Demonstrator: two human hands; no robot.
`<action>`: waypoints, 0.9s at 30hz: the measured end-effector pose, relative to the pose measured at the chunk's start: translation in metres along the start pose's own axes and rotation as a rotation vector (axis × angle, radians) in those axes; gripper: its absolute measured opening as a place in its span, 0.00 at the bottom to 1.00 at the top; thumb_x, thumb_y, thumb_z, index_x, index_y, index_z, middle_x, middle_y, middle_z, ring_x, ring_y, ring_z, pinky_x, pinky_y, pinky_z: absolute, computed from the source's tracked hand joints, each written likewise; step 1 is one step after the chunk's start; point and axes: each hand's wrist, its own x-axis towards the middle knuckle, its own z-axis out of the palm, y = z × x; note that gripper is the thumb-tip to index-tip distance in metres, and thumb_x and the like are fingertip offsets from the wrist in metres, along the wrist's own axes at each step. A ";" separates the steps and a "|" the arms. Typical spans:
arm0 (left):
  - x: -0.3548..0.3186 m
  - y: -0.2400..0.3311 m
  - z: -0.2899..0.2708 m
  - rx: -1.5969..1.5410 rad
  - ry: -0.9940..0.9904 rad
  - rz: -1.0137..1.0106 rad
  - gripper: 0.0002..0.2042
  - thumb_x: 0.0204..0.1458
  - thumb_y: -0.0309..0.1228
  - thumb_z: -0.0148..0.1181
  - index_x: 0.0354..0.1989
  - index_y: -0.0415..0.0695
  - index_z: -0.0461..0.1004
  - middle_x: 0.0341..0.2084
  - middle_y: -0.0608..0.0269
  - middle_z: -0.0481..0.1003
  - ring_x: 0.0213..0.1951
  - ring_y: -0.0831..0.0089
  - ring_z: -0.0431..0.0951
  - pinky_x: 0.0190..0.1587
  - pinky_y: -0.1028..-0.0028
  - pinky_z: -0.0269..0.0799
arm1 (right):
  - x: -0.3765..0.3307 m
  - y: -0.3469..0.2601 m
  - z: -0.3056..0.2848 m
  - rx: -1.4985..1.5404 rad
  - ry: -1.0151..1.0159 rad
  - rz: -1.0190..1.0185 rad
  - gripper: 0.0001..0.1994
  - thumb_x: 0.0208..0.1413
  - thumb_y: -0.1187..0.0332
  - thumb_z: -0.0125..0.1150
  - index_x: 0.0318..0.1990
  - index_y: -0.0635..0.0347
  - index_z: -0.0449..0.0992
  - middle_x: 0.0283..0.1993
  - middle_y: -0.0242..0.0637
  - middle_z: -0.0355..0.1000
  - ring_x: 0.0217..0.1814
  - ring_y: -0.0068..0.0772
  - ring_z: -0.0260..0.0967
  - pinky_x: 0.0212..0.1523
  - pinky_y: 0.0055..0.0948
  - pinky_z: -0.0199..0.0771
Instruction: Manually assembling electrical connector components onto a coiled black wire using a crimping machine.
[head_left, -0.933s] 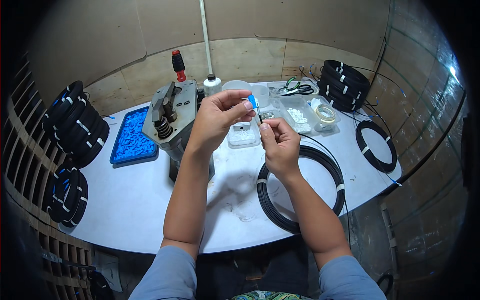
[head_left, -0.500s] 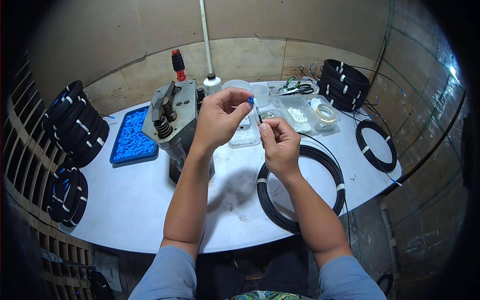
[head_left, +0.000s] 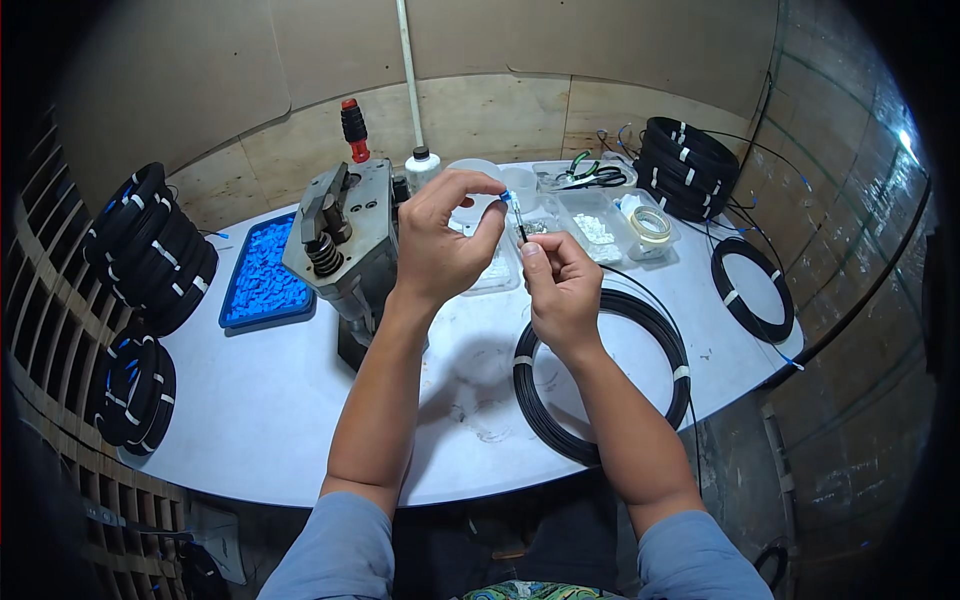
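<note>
My left hand (head_left: 450,235) pinches a small blue connector piece (head_left: 506,196) between thumb and forefinger. Just below it, my right hand (head_left: 560,285) grips the end of a black cable (head_left: 521,231) between thumb and bent forefinger. A slim pale tip (head_left: 516,208) stands up from the cable end and meets the blue piece; whether it sits inside it is too small to tell. Under my right hand and forearm lies a black cable coil (head_left: 683,345) bound with white bands, on the white table (head_left: 480,400).
Left of my hands stand a metal press (head_left: 365,215) and a blue tray (head_left: 262,322) of blue parts. Behind them are clear boxes of small white parts (head_left: 597,232), a tape roll (head_left: 652,226), black-handled scissors (head_left: 605,177) and a white bottle (head_left: 422,168). Cable stacks (head_left: 160,250) flank the table.
My left forefinger has straightened and its thumb has slid slightly lower, so the pinch on the blue piece looks looser. My right hand and the cable have hardly moved.
</note>
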 end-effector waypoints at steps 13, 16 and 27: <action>-0.002 -0.004 0.001 -0.046 -0.008 -0.054 0.07 0.45 0.23 0.64 0.34 0.40 0.81 0.30 0.59 0.82 0.33 0.69 0.83 0.38 0.73 0.77 | 0.000 0.000 -0.001 -0.035 -0.016 0.009 0.05 0.65 0.71 0.58 0.39 0.64 0.75 0.25 0.20 0.68 0.24 0.06 0.57 0.24 0.14 0.56; -0.002 -0.006 0.002 -0.077 0.000 -0.052 0.08 0.45 0.21 0.63 0.35 0.40 0.82 0.30 0.59 0.82 0.34 0.70 0.83 0.38 0.73 0.77 | 0.001 0.000 0.000 -0.034 -0.009 -0.001 0.05 0.64 0.71 0.58 0.39 0.64 0.75 0.25 0.20 0.68 0.24 0.06 0.57 0.24 0.14 0.55; -0.005 -0.009 0.002 -0.101 -0.008 -0.093 0.08 0.46 0.22 0.65 0.36 0.41 0.83 0.30 0.59 0.83 0.33 0.72 0.84 0.40 0.75 0.78 | 0.000 0.000 0.000 -0.029 -0.010 -0.004 0.05 0.64 0.71 0.58 0.39 0.64 0.75 0.25 0.20 0.68 0.24 0.06 0.57 0.24 0.14 0.56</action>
